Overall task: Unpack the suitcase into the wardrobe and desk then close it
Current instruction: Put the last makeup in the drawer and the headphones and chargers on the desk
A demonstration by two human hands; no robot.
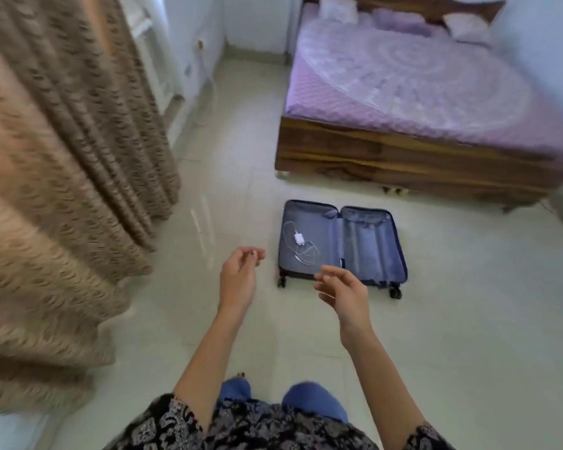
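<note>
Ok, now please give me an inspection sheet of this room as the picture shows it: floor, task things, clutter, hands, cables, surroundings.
Surface: pale tiled floor; the suitcase lies on it.
Job's things: suitcase open flat; right half bare, left half holds a white charger.
Clutter: nothing seen.
Hands: left hand and right hand raised, fingers relaxed, holding nothing.
Cables: white cable loosely coiled by the charger, inside the suitcase.
Surroundings: brown curtain at left; wooden bed beyond the suitcase.

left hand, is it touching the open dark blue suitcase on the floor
Apart. The head view shows a strip of bare floor between the left hand and the open dark blue suitcase.
</note>
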